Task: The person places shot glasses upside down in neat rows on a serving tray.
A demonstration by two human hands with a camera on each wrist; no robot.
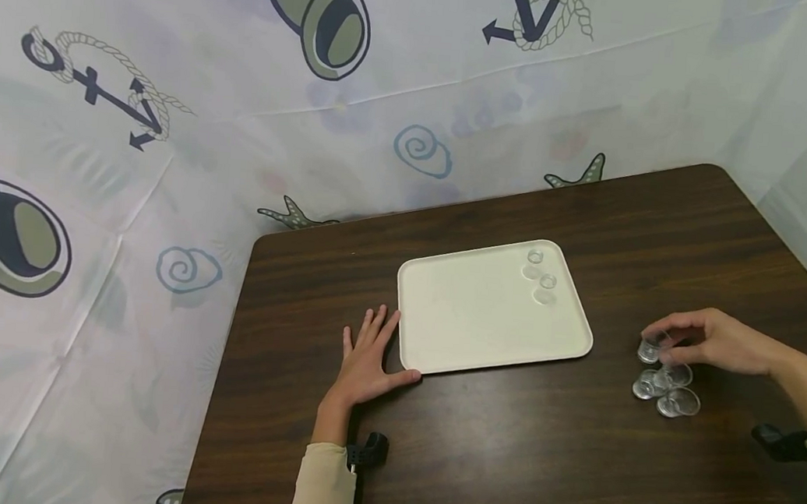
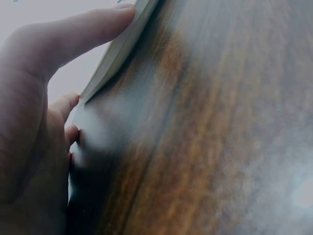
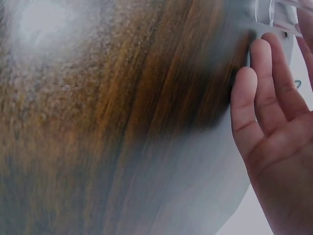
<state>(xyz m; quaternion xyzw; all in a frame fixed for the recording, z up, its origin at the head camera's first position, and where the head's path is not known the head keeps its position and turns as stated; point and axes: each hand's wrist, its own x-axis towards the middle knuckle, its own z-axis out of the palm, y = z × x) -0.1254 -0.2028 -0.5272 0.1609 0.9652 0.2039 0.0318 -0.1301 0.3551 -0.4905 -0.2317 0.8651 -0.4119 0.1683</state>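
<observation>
A cream tray [image 1: 483, 312] lies on the brown table. My left hand [image 1: 362, 370] is spread at its near left corner, with the thumb and index finger touching the rim. The left wrist view shows that thumb [image 2: 98, 29] against the tray's edge. To the right of the tray, my right hand [image 1: 713, 340] pinches a small clear cup [image 1: 650, 349] between thumb and fingers. In the right wrist view, part of the clear cup [image 3: 266, 12] shows at the top right corner. Several similar clear cups [image 1: 677, 401] are clustered just below this hand.
Two small clear pieces [image 1: 547, 281] stand on the tray's far right part. The wood-grain table [image 1: 502, 454] reaches a patterned cloth backdrop [image 1: 354, 147] behind and at the sides. A black wrist mount [image 1: 367, 450] sits on the left forearm.
</observation>
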